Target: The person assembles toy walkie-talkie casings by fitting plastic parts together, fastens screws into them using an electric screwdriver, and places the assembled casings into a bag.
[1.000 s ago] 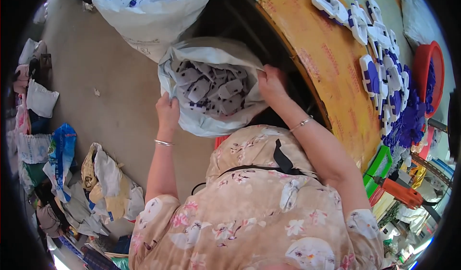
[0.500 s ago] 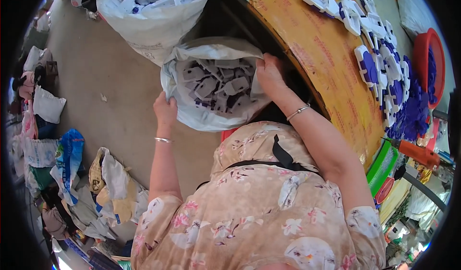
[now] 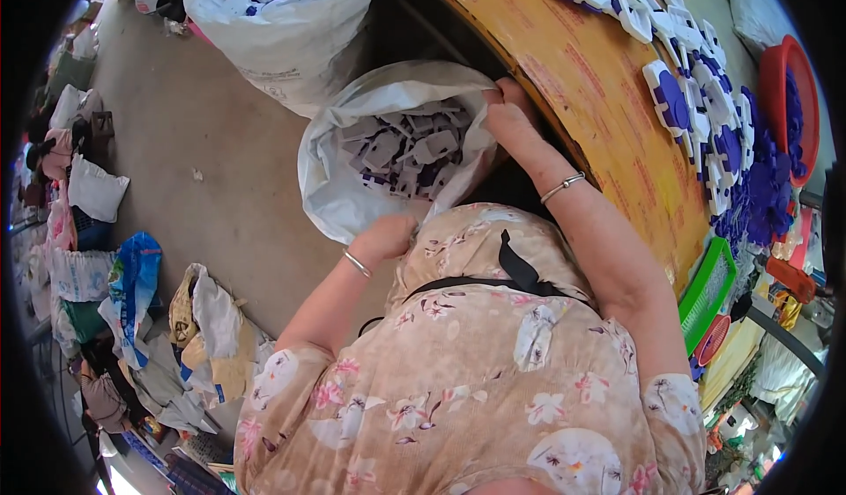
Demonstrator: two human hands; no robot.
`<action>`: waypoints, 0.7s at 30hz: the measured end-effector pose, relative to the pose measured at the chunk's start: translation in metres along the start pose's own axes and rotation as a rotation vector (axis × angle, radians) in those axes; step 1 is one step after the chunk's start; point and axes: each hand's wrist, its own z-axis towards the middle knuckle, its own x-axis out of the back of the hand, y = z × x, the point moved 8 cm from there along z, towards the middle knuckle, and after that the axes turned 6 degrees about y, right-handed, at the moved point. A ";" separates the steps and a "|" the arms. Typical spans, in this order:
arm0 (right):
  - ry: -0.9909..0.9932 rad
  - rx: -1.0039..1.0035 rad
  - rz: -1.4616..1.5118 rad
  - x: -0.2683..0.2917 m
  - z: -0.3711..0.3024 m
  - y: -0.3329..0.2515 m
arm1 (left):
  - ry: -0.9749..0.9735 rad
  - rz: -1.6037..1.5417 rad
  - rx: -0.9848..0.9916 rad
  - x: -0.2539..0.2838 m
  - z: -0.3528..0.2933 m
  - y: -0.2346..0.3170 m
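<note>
An upright white woven sack [image 3: 328, 187] stands in front of me with its mouth wide open. Inside lie many white and purple plastic parts [image 3: 414, 147], heaped below the rim. My right hand [image 3: 513, 112] is closed on the sack's rim at the far right, beside the table edge. At the near side of the rim, close to my waist, my left hand [image 3: 388, 235] is closed on the sack's edge; its fingertips are partly hidden.
A second white sack [image 3: 295, 50], full of similar parts, stands just beyond. On the cardboard-covered table [image 3: 564, 72] at right lie white and purple assemblies [image 3: 696, 90], a red basin [image 3: 775, 143] and a green basket [image 3: 708, 297]. Crumpled sacks [image 3: 211, 336] lie on the floor at left.
My left hand has shifted from the sack's left rim to its near rim, right and toward me. My right hand stays on the right rim, slightly farther away.
</note>
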 end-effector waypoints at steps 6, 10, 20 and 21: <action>-0.391 -0.017 -0.156 0.024 -0.031 -0.027 | 0.338 -0.041 -0.144 0.097 -0.009 0.050; -0.780 0.103 0.111 0.086 -0.089 -0.070 | 0.630 0.041 -0.074 0.164 0.011 0.014; 1.120 0.277 0.010 0.422 -0.221 -0.085 | 0.889 0.197 -0.172 0.294 0.010 0.146; 1.259 0.302 -0.053 0.452 -0.237 -0.082 | 0.950 0.067 -0.307 0.303 -0.001 0.185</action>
